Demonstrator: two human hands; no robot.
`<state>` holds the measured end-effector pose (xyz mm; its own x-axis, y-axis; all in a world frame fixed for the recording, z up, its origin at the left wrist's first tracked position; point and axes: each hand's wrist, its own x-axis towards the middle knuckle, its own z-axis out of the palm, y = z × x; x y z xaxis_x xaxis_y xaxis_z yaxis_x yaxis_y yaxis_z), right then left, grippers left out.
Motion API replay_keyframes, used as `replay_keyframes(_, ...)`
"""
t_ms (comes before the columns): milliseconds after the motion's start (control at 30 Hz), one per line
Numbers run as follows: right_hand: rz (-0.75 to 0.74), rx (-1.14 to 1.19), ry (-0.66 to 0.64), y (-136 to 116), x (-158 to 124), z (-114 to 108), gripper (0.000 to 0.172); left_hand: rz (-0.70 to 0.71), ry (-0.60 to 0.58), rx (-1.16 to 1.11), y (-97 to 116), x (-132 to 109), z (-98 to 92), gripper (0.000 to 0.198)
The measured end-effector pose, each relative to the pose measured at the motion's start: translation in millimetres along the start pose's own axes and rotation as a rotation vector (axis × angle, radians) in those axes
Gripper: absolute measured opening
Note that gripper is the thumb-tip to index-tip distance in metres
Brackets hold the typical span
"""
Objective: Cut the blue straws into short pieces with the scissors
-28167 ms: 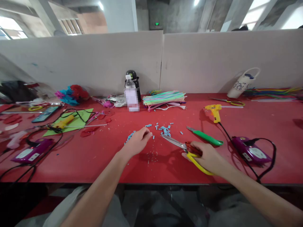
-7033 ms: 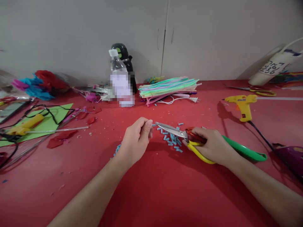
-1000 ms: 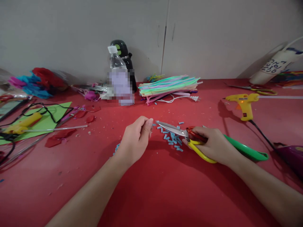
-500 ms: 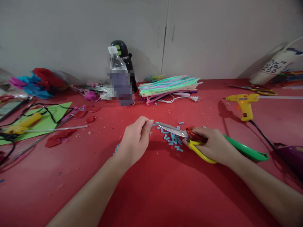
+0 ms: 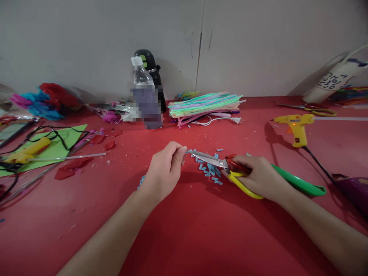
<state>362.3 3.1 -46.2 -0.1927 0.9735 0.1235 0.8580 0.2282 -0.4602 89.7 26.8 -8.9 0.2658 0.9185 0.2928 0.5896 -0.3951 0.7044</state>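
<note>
My left hand [image 5: 168,165] is closed in a pinch on a blue pipe cleaner, and only a short blue tip [image 5: 187,151] pokes out past the thumb. The rest of it is hidden by the hand. My right hand [image 5: 260,176] grips scissors [image 5: 208,157] with red and yellow handles. Their blades point left, with the tips close by the blue end at my left fingertips. Short cut blue pieces [image 5: 211,168] lie scattered on the red table below the blades. More blue bits [image 5: 141,181] show beside my left wrist.
A bundle of pastel pipe cleaners [image 5: 205,105] lies at the back, right of a clear bottle [image 5: 140,74] and a black flask [image 5: 160,82]. One yellow glue gun [image 5: 297,124] is on the right, another [image 5: 31,149] on green paper [image 5: 64,140]. A green handle [image 5: 301,182] lies beyond my right wrist.
The scissor tips have shifted slightly right, away from my left fingertips, and a little more of the blue end shows. My left hand stays in place.
</note>
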Motion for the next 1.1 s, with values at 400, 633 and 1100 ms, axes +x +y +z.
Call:
replay_keyframes(400, 0.0, -0.014, -0.011, -1.5, 0.9, -1.3, 0.023, 0.002, -0.009, -0.009, -0.3, -0.2, -0.2, 0.03)
replay_keyframes(633, 0.0, -0.004, -0.012, 0.9, 0.7, -0.1, 0.02, 0.01, -0.006, -0.005, 1.1, 0.1, -0.6, 0.03)
replay_keyframes(1100, 0.016, 0.044, -0.018, 4.3, -1.8, 1.3, 0.025, 0.02, 0.005, -0.007, -1.4, 0.4, 0.4, 0.031)
